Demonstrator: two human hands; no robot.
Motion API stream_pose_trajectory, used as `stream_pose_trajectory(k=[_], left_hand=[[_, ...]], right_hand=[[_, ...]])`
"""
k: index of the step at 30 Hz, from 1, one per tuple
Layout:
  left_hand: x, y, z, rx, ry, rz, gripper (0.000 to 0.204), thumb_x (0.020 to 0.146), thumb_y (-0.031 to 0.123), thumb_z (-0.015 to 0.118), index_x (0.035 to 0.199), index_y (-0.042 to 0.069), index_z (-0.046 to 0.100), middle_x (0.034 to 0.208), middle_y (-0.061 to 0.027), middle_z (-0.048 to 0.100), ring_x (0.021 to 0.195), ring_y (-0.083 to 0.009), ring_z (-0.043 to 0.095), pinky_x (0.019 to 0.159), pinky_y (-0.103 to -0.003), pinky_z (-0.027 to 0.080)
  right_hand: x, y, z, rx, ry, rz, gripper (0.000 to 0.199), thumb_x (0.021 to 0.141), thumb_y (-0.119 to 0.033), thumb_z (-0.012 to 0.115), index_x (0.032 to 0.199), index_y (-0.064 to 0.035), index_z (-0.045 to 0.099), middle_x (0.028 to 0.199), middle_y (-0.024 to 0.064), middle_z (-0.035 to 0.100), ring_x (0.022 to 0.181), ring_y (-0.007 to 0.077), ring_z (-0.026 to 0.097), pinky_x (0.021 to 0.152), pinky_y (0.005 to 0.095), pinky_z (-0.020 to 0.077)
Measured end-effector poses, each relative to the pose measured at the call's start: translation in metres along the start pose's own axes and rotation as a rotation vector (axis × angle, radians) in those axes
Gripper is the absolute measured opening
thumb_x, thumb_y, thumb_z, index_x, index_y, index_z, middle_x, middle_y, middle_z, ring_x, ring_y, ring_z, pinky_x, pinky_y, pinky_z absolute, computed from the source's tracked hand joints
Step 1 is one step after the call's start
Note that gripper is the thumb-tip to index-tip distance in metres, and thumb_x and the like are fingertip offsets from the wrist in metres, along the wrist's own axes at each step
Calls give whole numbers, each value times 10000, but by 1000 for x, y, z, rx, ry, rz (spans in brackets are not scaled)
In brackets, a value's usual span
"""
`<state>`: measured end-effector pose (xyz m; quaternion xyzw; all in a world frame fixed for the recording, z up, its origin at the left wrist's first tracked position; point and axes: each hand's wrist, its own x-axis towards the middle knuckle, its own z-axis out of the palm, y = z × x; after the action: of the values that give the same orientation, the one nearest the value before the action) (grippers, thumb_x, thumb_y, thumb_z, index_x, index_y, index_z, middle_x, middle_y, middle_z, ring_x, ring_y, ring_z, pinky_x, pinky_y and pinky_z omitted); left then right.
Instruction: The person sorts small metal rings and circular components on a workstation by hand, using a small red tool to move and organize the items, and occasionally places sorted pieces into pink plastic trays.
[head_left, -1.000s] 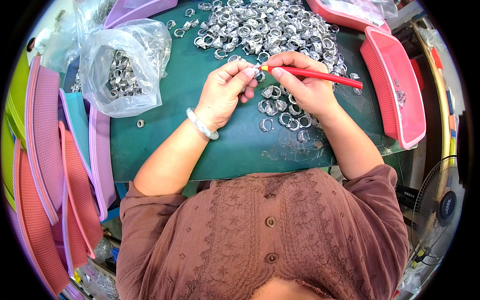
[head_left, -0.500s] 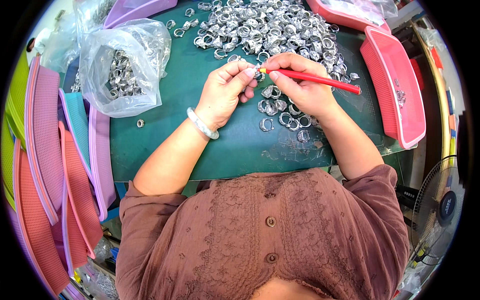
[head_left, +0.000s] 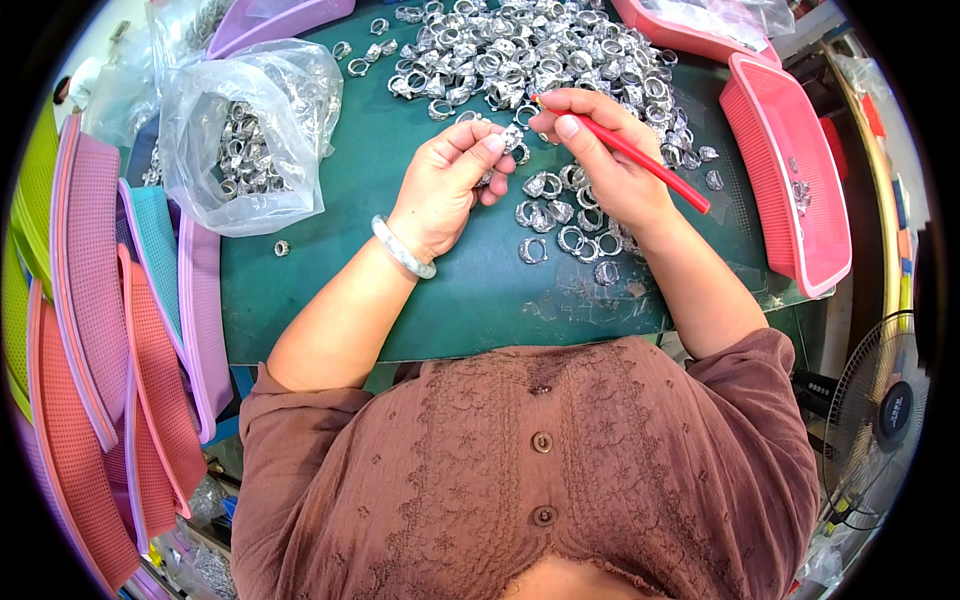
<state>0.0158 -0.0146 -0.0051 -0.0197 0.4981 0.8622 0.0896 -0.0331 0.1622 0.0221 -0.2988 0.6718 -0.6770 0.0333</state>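
My left hand pinches a silver ring between thumb and fingers; its lower part is hidden by them. In my right hand lies a red pencil-like stick, its thick end pointing down to the right and its small yellowish tip just past my fingers. That tip stands apart from the ring, a little above and to its right. Beyond both hands spreads a big heap of silver rings. Several loose rings lie below and between my hands on the green table mat.
A clear plastic bag of rings stands at the left, with one stray ring below it. On the right is a pink basket holding a few small pieces. Stacked coloured baskets line the left side; a fan stands lower right.
The stick's tip has lifted away from the ring, up and to the right, and the stick now slants more steeply. My left hand has tilted the ring slightly. A loose ring now shows near the pink basket.
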Motion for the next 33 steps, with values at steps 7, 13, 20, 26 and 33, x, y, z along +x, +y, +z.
stream_pose_trajectory(k=[7, 13, 20, 26, 33], left_hand=[[1, -2, -1, -17, -3, -2, 110, 885, 150, 534, 962, 79, 569, 796, -30, 598, 625, -86, 510, 554, -211, 401], [1, -3, -2, -21, -25, 14, 107, 889, 143, 525, 964, 77, 566, 820, -38, 604, 630, -85, 512, 557, -209, 400], [0, -2, -1, -7, -30, 4, 121, 901, 162, 506, 964, 74, 560, 832, -38, 603, 633, -76, 508, 558, -205, 398], [1, -2, -1, 19, -56, 9, 122, 907, 174, 495, 959, 83, 557, 854, -50, 612, 631, -73, 508, 555, -199, 399], [0, 0, 3, 7, -37, 11, 115, 901, 141, 495, 940, 51, 554, 852, -58, 617, 615, -71, 518, 521, -188, 412]], right_hand=[[-2, 4, 1, -89, -52, 38, 308, 815, 2, 557, 1120, -34, 533, 986, 69, 601, 958, 124, 566, 811, 245, 456], [-3, 7, 3, -69, -68, 44, 332, 807, 20, 555, 1133, -34, 525, 1001, 69, 589, 975, 128, 557, 823, 254, 454], [-4, 7, 3, -86, -88, 34, 335, 807, 34, 548, 1135, -29, 521, 994, 76, 588, 965, 136, 563, 821, 256, 457], [-4, 4, 4, -61, -97, 40, 334, 816, 36, 540, 1142, -29, 513, 967, 79, 593, 881, 120, 592, 792, 245, 467], [-5, 4, 4, -47, -99, 29, 336, 817, 42, 533, 1147, -16, 502, 966, 86, 590, 857, 123, 601, 779, 246, 474]])
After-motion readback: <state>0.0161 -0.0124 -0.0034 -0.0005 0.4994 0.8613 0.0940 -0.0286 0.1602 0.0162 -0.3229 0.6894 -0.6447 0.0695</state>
